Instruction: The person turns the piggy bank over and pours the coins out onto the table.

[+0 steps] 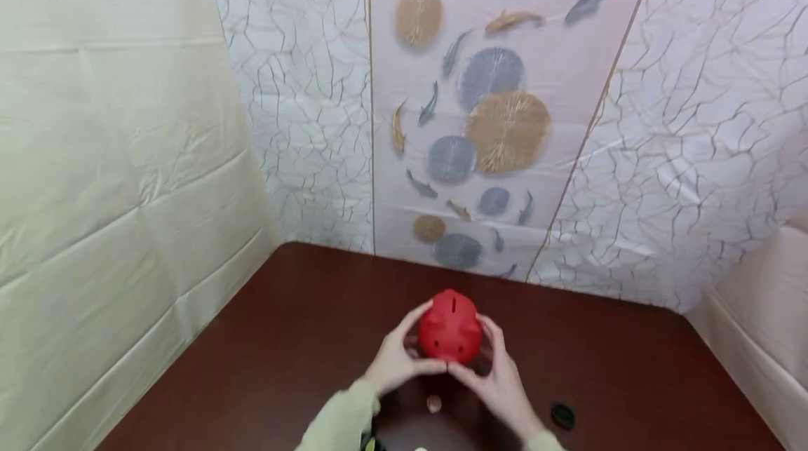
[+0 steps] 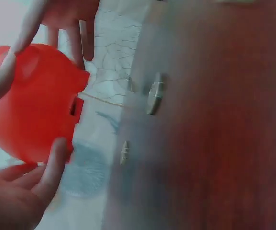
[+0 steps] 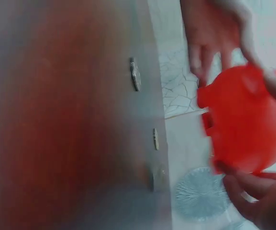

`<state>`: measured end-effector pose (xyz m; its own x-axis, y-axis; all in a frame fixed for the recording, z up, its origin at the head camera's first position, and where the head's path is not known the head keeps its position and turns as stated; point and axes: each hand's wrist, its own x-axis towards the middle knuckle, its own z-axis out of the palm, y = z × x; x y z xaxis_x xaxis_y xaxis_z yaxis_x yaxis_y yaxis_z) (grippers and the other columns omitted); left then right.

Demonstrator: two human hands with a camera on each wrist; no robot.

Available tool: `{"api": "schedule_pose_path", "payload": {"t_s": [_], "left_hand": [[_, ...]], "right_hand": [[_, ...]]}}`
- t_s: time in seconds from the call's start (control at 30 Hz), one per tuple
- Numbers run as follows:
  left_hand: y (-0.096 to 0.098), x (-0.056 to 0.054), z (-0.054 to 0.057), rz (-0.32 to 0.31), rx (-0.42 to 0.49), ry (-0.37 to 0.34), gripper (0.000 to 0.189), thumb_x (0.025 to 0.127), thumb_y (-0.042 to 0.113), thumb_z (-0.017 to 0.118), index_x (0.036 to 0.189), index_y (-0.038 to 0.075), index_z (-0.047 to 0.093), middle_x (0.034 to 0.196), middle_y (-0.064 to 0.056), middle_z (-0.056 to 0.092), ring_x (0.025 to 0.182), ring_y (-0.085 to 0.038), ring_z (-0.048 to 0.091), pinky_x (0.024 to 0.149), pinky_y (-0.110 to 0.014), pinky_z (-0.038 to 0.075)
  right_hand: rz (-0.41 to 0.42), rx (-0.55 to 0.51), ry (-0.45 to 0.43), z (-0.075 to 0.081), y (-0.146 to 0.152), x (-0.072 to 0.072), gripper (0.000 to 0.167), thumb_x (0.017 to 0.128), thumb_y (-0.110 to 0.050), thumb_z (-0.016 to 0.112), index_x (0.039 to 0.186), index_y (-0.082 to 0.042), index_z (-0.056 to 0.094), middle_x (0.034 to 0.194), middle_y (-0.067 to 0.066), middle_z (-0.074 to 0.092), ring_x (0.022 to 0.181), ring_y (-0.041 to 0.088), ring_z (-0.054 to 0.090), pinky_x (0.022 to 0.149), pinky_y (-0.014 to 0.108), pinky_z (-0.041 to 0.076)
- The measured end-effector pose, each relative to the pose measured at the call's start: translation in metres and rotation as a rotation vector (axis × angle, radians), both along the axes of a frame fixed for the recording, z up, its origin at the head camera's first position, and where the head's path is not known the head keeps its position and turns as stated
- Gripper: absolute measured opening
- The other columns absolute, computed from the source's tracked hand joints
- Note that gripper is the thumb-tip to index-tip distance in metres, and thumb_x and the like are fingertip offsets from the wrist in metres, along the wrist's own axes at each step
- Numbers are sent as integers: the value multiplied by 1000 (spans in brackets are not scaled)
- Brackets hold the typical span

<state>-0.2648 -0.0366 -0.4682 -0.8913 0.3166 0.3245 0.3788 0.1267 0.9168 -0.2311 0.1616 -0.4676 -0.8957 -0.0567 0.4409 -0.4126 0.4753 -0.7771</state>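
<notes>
A red piggy bank, slot on top and snout toward me, is held between both hands. My left hand grips its left side, and my right hand grips the right; the thumbs come close together in front, below the snout. The wrist views show the bank raised, its feet apart from the tabletop. A coin lies on the table just in front of the hands. In the right wrist view, two coins stand out edge-on, one a silvery coin. The bank's underside is hidden.
To the right of my right hand lies a small black oval piece on the dark brown table. Part of another coin shows at the bottom edge. Patterned cloth hangs behind the table, with pale cloth on the left.
</notes>
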Motion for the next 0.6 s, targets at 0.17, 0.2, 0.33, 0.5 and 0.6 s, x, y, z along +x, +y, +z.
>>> {"api": "schedule_pose_path", "payload": {"t_s": [0.17,0.2,0.33,0.5,0.6], "left_hand": [[-1,1,-5,-26,-3,-15,90,74,22,85,147,40,35,141,-6,51,96,-16,66,79,-33,57],[-1,1,-5,-28,2,-19,89,75,22,84,147,40,35,141,-7,51,95,-16,65,79,-33,57],[-2,4,-6,-23,6,-59,91,74,21,85,146,43,34,140,-8,52,92,-15,66,80,-34,57],[-3,10,-3,-4,35,65,90,73,19,85,146,40,36,146,-5,48,104,-15,65,87,-34,56],[-3,13,-3,16,57,218,92,71,16,87,148,28,38,153,-8,40,117,-22,61,90,-32,56]], "right_hand": [[12,-15,-35,-2,1,4,89,77,-22,82,146,-18,27,144,17,47,110,33,64,84,33,57],[14,-18,-43,-1,1,4,88,77,-22,82,146,-19,27,143,17,47,110,33,63,84,33,57],[45,-29,-78,2,1,6,90,76,-19,83,146,-18,26,144,19,45,111,35,64,79,31,58],[61,7,91,4,-1,9,95,71,-11,85,146,-15,27,146,15,43,109,15,65,77,27,57],[46,52,273,4,-3,11,96,67,-4,86,145,-7,31,147,19,41,107,9,61,74,26,55]]}}
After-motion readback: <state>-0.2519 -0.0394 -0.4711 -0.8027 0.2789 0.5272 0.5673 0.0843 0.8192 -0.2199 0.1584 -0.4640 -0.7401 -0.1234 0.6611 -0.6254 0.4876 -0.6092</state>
